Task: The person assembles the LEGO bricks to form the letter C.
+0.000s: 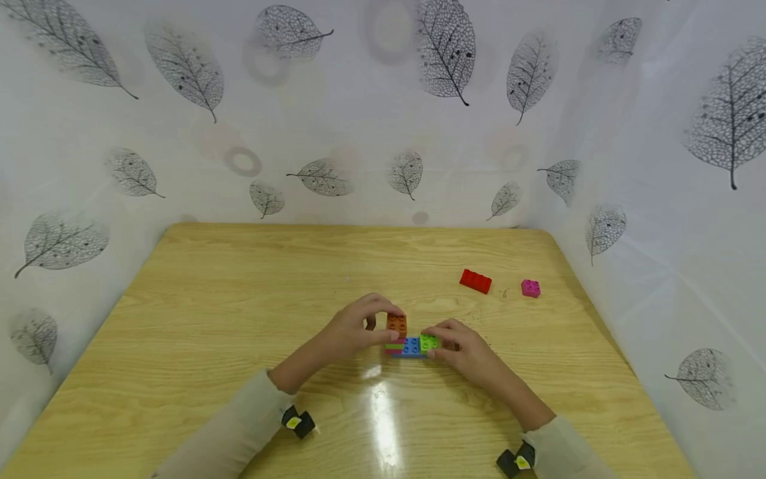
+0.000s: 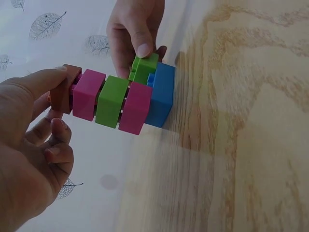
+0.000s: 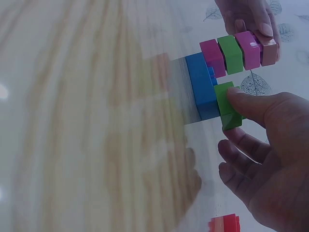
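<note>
Head view, left hand [image 1: 354, 326] pinching orange brick [image 1: 397, 324], right hand [image 1: 469, 350] pinching green brick [image 1: 428, 342], blue brick [image 1: 410, 346] beneath on table [image 1: 239, 286], left wrist view, orange brick topping pink-green-pink column [image 2: 111, 102], right wrist view, green brick at blue brick's end.

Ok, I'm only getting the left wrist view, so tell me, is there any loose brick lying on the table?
Observer: Yes, the head view shows a red brick on the table, farther from the person than the right hand.
Operator: Is that the only one?
Observer: No, a small pink brick lies to its right.
Operator: Are those two touching?
Observer: No, they lie apart, with tabletop showing between them.
</note>
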The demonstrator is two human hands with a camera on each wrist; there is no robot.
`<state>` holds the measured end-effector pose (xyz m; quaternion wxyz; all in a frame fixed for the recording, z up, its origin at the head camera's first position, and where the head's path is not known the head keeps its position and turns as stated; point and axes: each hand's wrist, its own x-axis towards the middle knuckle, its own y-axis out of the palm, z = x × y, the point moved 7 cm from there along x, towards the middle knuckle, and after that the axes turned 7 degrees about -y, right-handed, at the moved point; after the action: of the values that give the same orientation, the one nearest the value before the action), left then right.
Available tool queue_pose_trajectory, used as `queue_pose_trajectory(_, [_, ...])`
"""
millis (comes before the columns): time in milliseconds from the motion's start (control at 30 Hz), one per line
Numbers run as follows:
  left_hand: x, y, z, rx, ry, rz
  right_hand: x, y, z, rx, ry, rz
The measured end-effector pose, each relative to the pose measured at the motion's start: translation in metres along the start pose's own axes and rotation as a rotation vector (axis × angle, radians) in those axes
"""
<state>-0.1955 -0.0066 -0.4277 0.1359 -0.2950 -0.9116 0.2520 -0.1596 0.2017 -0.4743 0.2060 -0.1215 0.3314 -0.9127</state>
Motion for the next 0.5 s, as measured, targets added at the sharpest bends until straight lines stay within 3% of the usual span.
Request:
queue_pose_trajectory(200, [-0.0006,0.0007,0.0006,-0.003,0.027,-0.016,0.0001,-0.0002,-0.0003,0.012,0.014,0.005])
queue_pose_trajectory(500, [-0.0020,-0.0005,0.0028,0.066,-0.058,-0.036,-0.0002,0.0006,-0.0009,0.005,0.021,0.004])
